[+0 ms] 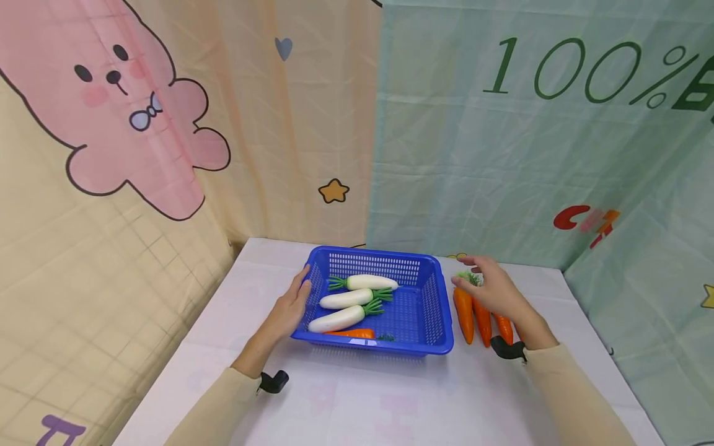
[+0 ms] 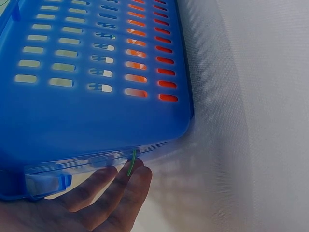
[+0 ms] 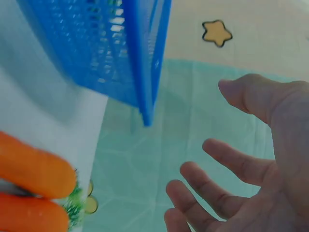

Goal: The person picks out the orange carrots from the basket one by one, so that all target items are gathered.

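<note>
A blue plastic basket (image 1: 409,310) sits on the table with three white radishes (image 1: 347,301) inside and an orange carrot (image 1: 357,333) along its near wall. My left hand (image 1: 288,308) rests at the basket's left end. In the left wrist view its fingers (image 2: 123,193) lie nearly straight against the end wall, beside a thin green strand (image 2: 132,163) poking out. The right hand (image 1: 498,291) hovers with spread fingers over three carrots (image 1: 464,314) to the basket's right, partly covering their green tops. In the right wrist view nothing lies between its thumb and fingers.
The white table (image 1: 334,396) reaches back to hanging printed curtains (image 1: 468,173), which also enclose both sides. A raised rim (image 1: 368,345) runs round the basket. Dark wrist mounts (image 1: 507,348) stick out from both sleeves.
</note>
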`<state>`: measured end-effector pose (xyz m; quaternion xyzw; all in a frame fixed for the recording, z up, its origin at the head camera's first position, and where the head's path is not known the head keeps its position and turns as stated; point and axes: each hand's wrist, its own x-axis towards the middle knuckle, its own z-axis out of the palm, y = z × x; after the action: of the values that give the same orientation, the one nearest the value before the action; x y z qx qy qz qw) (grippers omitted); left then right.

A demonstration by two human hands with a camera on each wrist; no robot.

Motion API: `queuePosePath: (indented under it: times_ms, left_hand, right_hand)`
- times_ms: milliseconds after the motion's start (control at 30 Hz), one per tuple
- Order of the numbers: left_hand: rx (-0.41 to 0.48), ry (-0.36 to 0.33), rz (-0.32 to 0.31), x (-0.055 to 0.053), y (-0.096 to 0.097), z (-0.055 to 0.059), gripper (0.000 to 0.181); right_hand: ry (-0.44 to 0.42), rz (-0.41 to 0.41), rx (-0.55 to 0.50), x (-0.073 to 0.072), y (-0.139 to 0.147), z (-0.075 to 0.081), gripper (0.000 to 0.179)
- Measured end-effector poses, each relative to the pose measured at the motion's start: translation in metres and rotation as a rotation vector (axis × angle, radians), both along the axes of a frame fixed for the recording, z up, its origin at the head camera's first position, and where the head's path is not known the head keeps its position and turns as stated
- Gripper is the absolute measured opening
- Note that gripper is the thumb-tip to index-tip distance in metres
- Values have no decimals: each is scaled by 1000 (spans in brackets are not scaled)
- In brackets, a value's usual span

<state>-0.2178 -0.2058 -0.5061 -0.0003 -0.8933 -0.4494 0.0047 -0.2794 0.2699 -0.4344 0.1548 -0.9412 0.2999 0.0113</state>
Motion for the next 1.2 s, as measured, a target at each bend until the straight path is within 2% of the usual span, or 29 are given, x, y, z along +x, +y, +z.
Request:
queuePosePath:
  times_ms: [300,433,667,867,1033,1200]
  left_hand:
    - [5,0,-10,-1,1,0,70]
    - [5,-7,-10,-2,1,0,68]
    - [9,-13,-10,-1,1,1,68]
    - [6,-2,0,-2,0,0,69]
    - [-1,-2,-5,-2,-1,-1,68]
    - [-3,-6,-11,-2,0,0,69]
  right_hand:
    - [15,179,47,5,-43,13,64]
    - [-10,272,65,5,-59,15,64]
    - [-135,432,74,-1,-85,15,68]
    - [-259,545,78,-9,-107,10,61]
    - [-357,610,69,-16,-123,3,61]
    - [-480,634,77,-21,-137,-6,57]
